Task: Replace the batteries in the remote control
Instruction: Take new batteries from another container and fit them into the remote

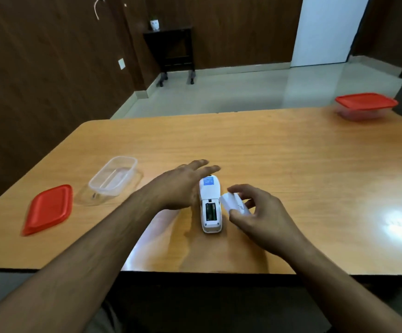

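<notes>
We note the remote (210,203) face-down on the desk (291,169), compartment exposed; left hand (180,186) spread flat beside it, right hand (260,212) pinching the cover (233,204).

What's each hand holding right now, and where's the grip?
The right hand pinches the battery cover by its near end, thumb underneath. The left hand is open beside the remote, holding nothing.

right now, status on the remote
Left hand open beside remote. Right hand holds battery cover. Compartment open, nothing in the way.
</notes>
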